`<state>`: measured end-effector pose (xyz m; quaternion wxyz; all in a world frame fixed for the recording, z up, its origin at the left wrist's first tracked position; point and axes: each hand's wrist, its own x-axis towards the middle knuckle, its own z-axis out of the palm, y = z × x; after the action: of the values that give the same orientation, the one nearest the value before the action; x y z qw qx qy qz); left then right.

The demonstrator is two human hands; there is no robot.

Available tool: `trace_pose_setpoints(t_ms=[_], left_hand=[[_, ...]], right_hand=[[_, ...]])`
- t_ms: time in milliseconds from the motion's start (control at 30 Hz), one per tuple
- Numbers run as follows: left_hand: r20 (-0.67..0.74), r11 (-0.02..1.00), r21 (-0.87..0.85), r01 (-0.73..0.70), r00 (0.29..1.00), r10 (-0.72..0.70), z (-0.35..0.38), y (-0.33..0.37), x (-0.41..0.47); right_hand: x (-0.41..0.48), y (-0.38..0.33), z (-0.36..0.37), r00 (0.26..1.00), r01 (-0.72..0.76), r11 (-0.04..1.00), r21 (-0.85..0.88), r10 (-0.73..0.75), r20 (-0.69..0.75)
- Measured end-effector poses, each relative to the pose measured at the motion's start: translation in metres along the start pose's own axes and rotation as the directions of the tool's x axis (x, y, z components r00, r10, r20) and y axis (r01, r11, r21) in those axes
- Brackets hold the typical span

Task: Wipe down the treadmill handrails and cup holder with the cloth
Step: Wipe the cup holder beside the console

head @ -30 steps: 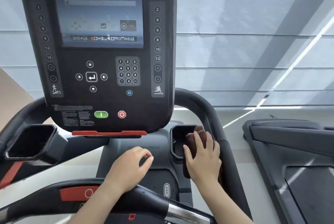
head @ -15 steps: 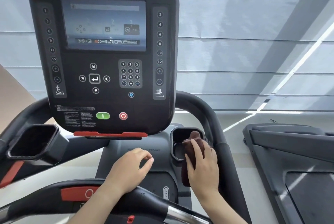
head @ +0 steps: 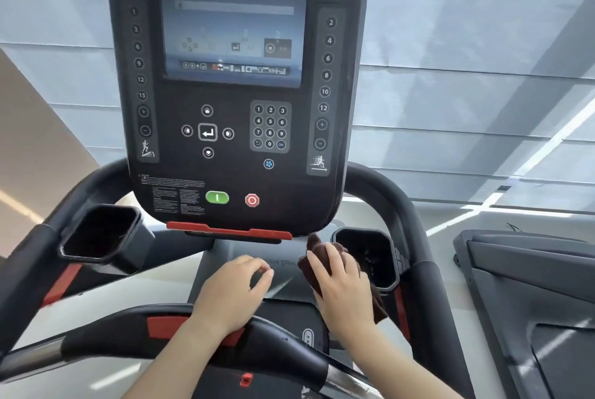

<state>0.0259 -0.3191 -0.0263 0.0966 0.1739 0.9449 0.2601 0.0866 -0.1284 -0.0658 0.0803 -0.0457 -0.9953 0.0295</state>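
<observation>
The right hand (head: 344, 286) is gripping a dark brown cloth (head: 317, 252) just below the lower right corner of the Star Trac console (head: 236, 92). Its fingers are lying close together and curling over the bunched fabric, with the thumb side turned toward the console's middle. One tip of the cloth is poking up almost to the console's bottom edge, and a loose end is hanging out beneath the palm, on the side away from the console. The cloth is sitting outside the right cup holder (head: 363, 230) – just beside its inner rim, against the grey column under the console. Whether it is touching that rim cannot be told.

The left hand (head: 231, 292) is resting below the console's centre, holding nothing. Its fingers are curling loosely inward, and its wrist is lying across the black front crossbar (head: 128, 334), which has red patches and a bare metal section.

The left cup holder (head: 135, 247) is standing open and dark below the console's lower left corner. The left handrail (head: 96, 186) and the right handrail (head: 418, 237) are arching out from behind the console on either side – both black and padded. A neighbouring treadmill (head: 531, 286) is showing far off to the console's right, and pale window blinds (head: 467, 60) are filling the background behind it.
</observation>
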Motion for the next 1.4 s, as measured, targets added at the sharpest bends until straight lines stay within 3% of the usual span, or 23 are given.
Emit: trace_pose_setpoints(t_ms=[100, 433, 700, 833, 900, 1033, 1200, 1267, 1400], left_hand=[[0.013, 1.000, 0.014, -0.013, 1.000, 0.013, 0.000, 0.000, -0.001], [0.064, 0.999, 0.031, -0.007, 0.998, 0.005, 0.001, 0.001, -0.002], [0.053, 0.999, 0.043, 0.003, 0.999, -0.005, 0.001, 0.002, -0.002], [0.047, 0.999, 0.041, 0.002, 0.999, -0.004, 0.000, 0.003, -0.002], [0.039, 1.000, 0.030, -0.003, 0.999, 0.002, 0.001, 0.003, -0.001], [0.033, 0.999, 0.033, -0.015, 0.999, 0.014, 0.003, 0.004, 0.003], [0.018, 0.997, 0.039, -0.071, 0.997, 0.070, 0.005, 0.002, 0.003], [0.028, 0.995, 0.035, -0.098, 0.995, 0.098, 0.006, 0.001, 0.003], [0.067, 0.986, 0.030, -0.161, 0.985, 0.159, 0.004, 0.002, 0.003]], right_hand=[[-0.014, 0.017, 0.003, 0.995, 0.087, 0.996, 0.010, -0.086, -0.060], [-0.014, 0.039, -0.004, 0.982, 0.161, 0.974, 0.160, -0.141, -0.128], [-0.031, 0.080, -0.003, 0.973, 0.110, 0.931, 0.349, -0.029, -0.230], [-0.033, 0.093, -0.005, 0.939, -0.041, 0.869, 0.493, 0.202, -0.278], [-0.032, 0.096, -0.006, 0.923, -0.106, 0.851, 0.514, 0.277, -0.268], [-0.033, 0.086, -0.012, 0.935, -0.132, 0.812, 0.569, 0.292, -0.200], [-0.054, 0.091, -0.031, 0.920, -0.160, 0.612, 0.774, 0.377, -0.107], [-0.067, 0.087, -0.042, 0.931, -0.148, 0.563, 0.813, 0.356, -0.077], [-0.092, 0.065, -0.056, 0.964, -0.093, 0.583, 0.807, 0.254, -0.073]])
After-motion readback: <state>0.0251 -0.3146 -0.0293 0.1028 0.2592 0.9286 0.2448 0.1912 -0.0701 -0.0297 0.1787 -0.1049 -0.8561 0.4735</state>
